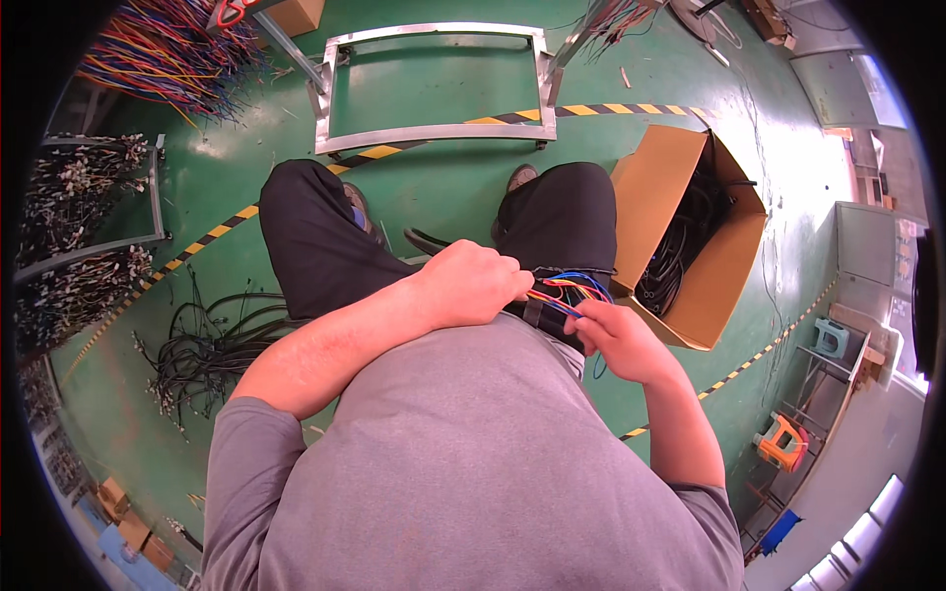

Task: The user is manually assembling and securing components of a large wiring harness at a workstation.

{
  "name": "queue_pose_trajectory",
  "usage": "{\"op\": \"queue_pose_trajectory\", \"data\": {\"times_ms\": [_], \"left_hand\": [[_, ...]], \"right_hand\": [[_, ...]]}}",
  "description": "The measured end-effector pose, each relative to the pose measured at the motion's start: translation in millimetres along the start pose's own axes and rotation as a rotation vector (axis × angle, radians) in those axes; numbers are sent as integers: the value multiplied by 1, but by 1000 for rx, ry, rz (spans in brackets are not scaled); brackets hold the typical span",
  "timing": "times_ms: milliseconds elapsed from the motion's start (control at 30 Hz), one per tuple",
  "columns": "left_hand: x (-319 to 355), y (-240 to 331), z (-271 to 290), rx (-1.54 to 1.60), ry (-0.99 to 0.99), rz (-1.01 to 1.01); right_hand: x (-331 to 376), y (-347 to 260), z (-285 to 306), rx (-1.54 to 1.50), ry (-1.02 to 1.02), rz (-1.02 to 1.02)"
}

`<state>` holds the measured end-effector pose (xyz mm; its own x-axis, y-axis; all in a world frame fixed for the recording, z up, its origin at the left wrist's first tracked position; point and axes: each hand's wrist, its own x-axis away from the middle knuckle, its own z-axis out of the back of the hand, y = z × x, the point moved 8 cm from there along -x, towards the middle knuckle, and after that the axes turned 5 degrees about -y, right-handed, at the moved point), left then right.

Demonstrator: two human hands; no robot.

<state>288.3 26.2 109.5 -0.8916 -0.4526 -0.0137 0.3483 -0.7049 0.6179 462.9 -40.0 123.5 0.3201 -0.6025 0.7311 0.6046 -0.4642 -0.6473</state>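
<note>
My left hand [471, 284] is closed in front of my waist, its fingers wrapped round a bundle of thin wires. Red, blue, yellow and pale wires [572, 283] run from it toward my right hand [621, 335]. That hand pinches the wires between thumb and fingers, a short way to the right. A thick black cable [426, 240] shows just beyond my left wrist, over my lap; whether it joins the wires is hidden by the hand.
An open cardboard box [727, 281] of black cables stands by my right knee. Black cables [212, 345] lie on the floor at left. Ahead is a metal frame [434, 136]. Wire bundles [168, 59] fill the far left; an orange stool [783, 441] stands right.
</note>
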Motion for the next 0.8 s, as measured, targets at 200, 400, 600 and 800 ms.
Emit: {"op": "queue_pose_trajectory", "data": {"times_ms": [200, 400, 600, 800], "left_hand": [[-4, 4, 2, -87, -53, 1], [-8, 12, 0, -33, -2, -66], [-7, 9, 1, -25, -12, -38], [-2, 1, -4, -8, -47, 29]], "right_hand": [[-2, -26, 7, 304, 250, 170], [-18, -43, -14, 331, 172, 151], [-26, -40, -15, 216, 86, 235], [0, -15, 9, 37, -14, 104]]}}
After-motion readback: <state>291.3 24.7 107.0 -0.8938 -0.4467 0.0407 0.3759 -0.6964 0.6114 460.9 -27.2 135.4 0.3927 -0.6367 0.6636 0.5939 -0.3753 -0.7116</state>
